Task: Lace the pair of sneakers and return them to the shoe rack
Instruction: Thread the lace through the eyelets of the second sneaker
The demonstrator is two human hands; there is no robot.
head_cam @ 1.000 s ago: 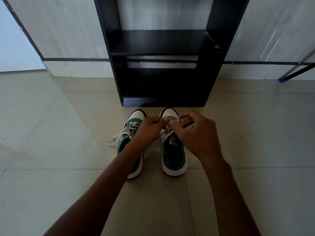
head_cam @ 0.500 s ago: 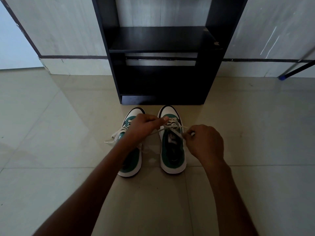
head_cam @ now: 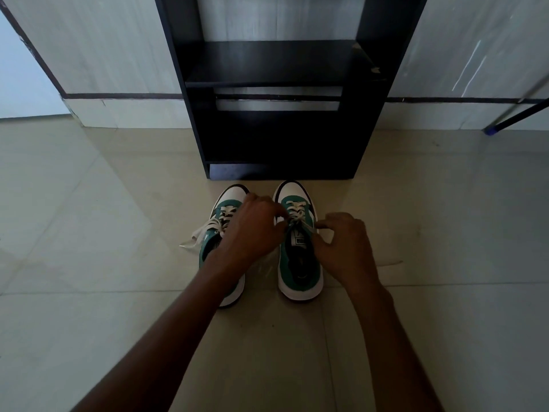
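Note:
Two green-and-white sneakers stand side by side on the tiled floor, toes toward the black shoe rack point(head_cam: 282, 144). The left sneaker point(head_cam: 227, 209) has loose white lace ends trailing out to its left. The right sneaker point(head_cam: 298, 263) has a white lace point(head_cam: 297, 211) crossed over its upper eyelets. My left hand point(head_cam: 252, 230) pinches one lace end at the right sneaker's tongue and partly covers the left sneaker. My right hand point(head_cam: 344, 248) pinches the other lace end at the sneaker's right side.
The rack's shelves point(head_cam: 276, 63) hold nothing that I can see. A dark pole with a blue tip point(head_cam: 490, 130) leans onto the floor at the far right. A thin lace end point(head_cam: 392, 263) lies on the tiles right of my right hand.
My hands have drawn apart over the right sneaker. The right hand moved right and toward me, pulling the lace outward; the left hand stayed near the tongue.

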